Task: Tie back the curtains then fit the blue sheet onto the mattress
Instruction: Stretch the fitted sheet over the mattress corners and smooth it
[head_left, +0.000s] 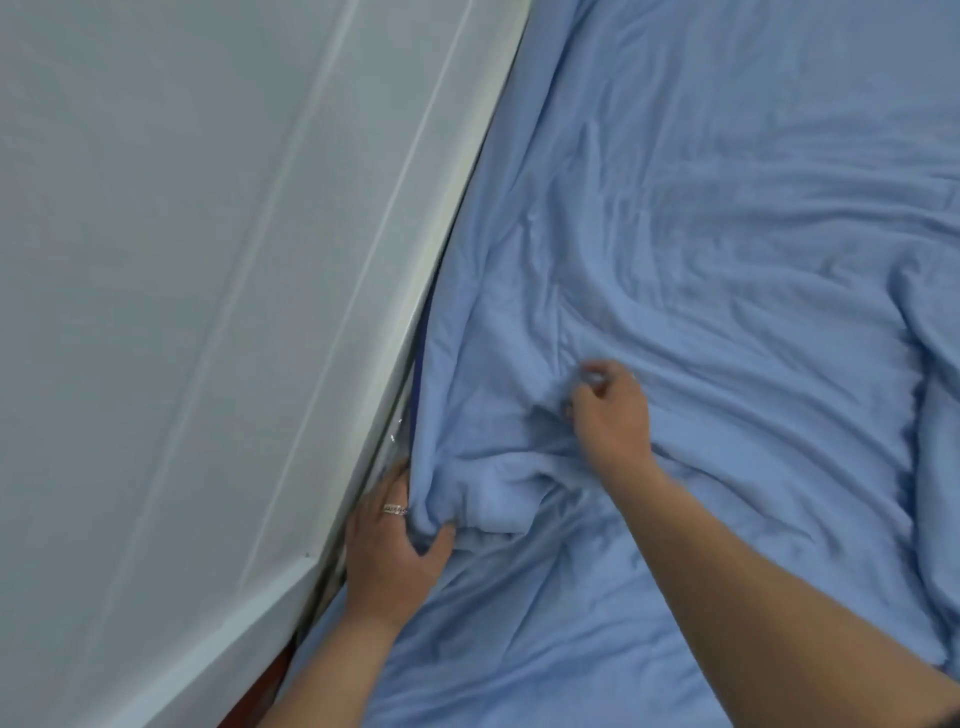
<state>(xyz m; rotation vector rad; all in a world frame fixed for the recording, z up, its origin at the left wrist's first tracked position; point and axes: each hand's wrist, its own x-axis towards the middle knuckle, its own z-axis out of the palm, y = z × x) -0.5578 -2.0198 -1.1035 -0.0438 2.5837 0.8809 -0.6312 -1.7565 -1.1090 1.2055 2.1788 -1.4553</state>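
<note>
Evidently the blue sheet (701, 234) is spread, heavily creased, across the whole of the bed in view. The mattress beneath is covered and cannot be seen. Along its left edge the sheet meets a pale glossy panel (208, 312), and a narrow dark gap runs between the two.

Handling is judged as follows. The fabric is light, soft and limp, with no stiffness. It bunches readily and is expected to slide over itself rather than hold a shape. Breakage is not a concern, though slack could be dragged out of place by an uneven pull. The hem beside the gap is judged the proper place to take hold, with a gathered handful rather than a single layer.

The left hand (397, 540), on which a ring (395, 509) is worn, is set at the gap. Its thumb is curled over a thick bunch of sheet edge. Its fingers are run down beside the panel and are partly hidden by cloth. The right hand (610, 415) is placed further in on the bed with its fingers curled, and a small ridge of fabric is pinched between fingertips and thumb. Neither hand is spread flat.
</note>
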